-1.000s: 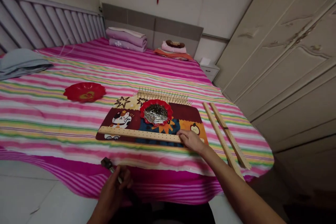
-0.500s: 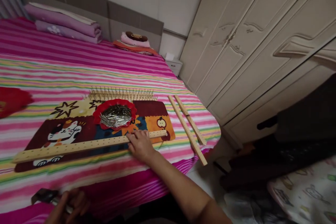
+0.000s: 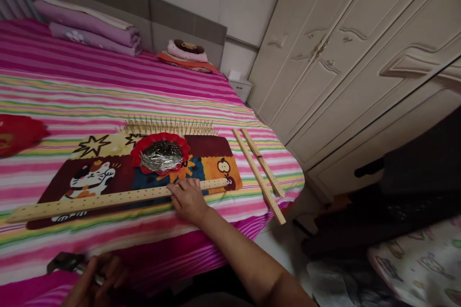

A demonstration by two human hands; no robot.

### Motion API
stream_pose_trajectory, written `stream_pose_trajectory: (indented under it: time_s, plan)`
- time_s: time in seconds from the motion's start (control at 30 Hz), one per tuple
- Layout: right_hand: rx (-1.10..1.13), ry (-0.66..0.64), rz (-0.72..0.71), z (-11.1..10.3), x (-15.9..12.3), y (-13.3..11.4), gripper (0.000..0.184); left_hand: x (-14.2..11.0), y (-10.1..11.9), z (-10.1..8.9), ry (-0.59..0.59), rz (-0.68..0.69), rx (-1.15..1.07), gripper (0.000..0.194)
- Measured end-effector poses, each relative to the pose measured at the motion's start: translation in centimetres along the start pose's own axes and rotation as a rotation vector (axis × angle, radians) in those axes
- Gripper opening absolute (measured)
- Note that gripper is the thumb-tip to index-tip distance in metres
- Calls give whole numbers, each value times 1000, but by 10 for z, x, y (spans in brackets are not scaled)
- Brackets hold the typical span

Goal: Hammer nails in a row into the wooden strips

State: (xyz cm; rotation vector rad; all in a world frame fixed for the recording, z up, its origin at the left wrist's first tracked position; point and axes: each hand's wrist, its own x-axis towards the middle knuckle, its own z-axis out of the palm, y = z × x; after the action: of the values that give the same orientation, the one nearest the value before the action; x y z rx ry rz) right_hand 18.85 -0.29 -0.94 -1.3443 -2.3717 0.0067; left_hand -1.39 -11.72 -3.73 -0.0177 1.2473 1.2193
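Observation:
A long wooden strip (image 3: pixel 122 197) with rows of small dark holes lies across a patterned mat (image 3: pixel 196 146). My right hand (image 3: pixel 188 197) is closed over this strip, right of its middle, fingers wrapped over the far edge. Low on the left, my left hand (image 3: pixel 103 273) grips a hammer (image 3: pixel 68 262) by its handle; its dark head points left over the bed's near edge. Beyond the strip, a red scalloped bowl (image 3: pixel 136 150) full of loose metal nails (image 3: pixel 162 156) sits on the mat.
Behind the bowl lies a wooden strip (image 3: pixel 158 129) with many nails standing up in it. Two bare wooden strips (image 3: pixel 260 176) rest near the bed's right edge. A red item (image 3: pixel 21 134) lies at left. Folded bedding (image 3: pixel 90 33) is at the headboard; a wardrobe (image 3: pixel 324 67) stands at right.
The wooden strip under my right hand has slid a little left across the mat, and the hand has shifted left with it. My left hand still holds the hammer in nearly the same place.

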Motion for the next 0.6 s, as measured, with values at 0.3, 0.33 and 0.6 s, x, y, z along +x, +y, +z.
stream_pose_trajectory:
  time_s: [0.3,0.33,0.6]
  plan:
    - [12,17,-4,6,-1,-6,32,-1,1,-2,36,-6,-29,25]
    - [14,19,-2,6,-2,-6,33,-2,0,-2,40,-6,-24,26]
    - [38,14,20,8,-1,-6,33,1,-2,-2,-76,34,-35,31]
